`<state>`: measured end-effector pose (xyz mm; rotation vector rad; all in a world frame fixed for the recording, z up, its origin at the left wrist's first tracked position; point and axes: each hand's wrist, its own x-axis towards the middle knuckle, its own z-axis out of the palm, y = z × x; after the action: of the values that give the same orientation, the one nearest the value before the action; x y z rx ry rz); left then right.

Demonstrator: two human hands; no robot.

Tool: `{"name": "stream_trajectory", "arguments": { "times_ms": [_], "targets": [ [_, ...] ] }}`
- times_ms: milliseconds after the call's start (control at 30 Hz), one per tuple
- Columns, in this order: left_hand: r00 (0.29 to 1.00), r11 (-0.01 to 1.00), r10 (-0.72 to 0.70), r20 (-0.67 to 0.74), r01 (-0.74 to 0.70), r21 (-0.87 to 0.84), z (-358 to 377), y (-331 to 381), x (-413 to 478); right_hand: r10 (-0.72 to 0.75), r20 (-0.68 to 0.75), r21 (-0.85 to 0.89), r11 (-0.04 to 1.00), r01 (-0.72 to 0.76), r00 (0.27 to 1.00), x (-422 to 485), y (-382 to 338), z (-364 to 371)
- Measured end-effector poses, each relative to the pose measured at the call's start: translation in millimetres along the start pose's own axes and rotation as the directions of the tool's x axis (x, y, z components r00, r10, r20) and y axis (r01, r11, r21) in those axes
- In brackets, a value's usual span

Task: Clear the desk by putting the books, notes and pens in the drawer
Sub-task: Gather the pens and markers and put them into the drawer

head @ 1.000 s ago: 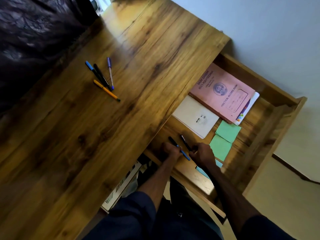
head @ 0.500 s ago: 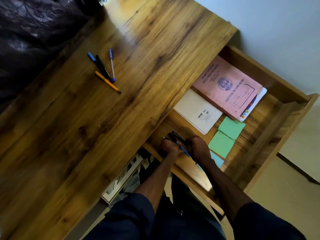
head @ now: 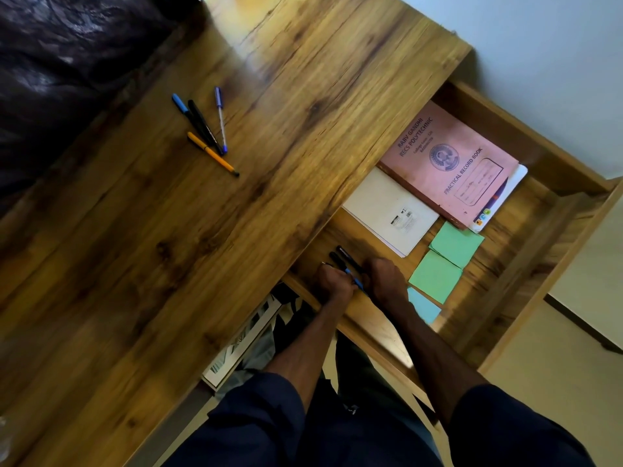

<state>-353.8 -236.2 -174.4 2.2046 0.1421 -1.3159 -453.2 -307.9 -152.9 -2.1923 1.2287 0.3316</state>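
Observation:
Both my hands are inside the open drawer (head: pixel 553 274), at its near left corner. My left hand (head: pixel 332 284) and my right hand (head: pixel 386 281) are curled around a small bunch of black and blue pens (head: pixel 344 259) held between them, low over the drawer floor. Several more pens (head: pixel 205 129), blue, black, clear and orange, lie together on the wooden desk top (head: pixel 168 247). In the drawer lie a pink record book (head: pixel 451 163), a cream notebook (head: pixel 387 210), two green notes (head: pixel 438 264) and a blue note (head: pixel 423 306).
A dark leather seat (head: pixel 50 62) borders the desk at the upper left. A pale wall (head: pixel 539 45) stands behind the drawer. Under the desk edge a white framed object (head: pixel 242 348) leans near my legs.
My two hands have drawn closer together and slid left toward the desk edge, bunching the pens side by side. The pens on the desk top have not moved.

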Motion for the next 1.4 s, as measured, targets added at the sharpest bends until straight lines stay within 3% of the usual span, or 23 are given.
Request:
{"name": "stream_trajectory", "arguments": {
  "times_ms": [233,433,833,1400],
  "targets": [
    [0.995,0.998,-0.060,-0.075,0.058,-0.036,12,2,9,-0.030,-0.026,0.006,1.000,0.030,0.999,0,-6,2],
    [0.995,0.997,-0.057,-0.085,0.061,0.045,21,-15,31,-0.042,0.007,-0.014,0.999,0.042,0.999,-4,-7,-1],
    [0.998,0.996,-0.006,-0.061,0.001,-0.087,3,8,-9,-0.016,0.026,0.028,0.999,0.015,1.000,-7,-4,-1],
    [0.993,0.976,-0.103,-0.052,0.091,-0.198,3,15,-17,-0.085,0.015,0.100,0.991,0.083,0.996,-9,-5,-5]
  ]
}}
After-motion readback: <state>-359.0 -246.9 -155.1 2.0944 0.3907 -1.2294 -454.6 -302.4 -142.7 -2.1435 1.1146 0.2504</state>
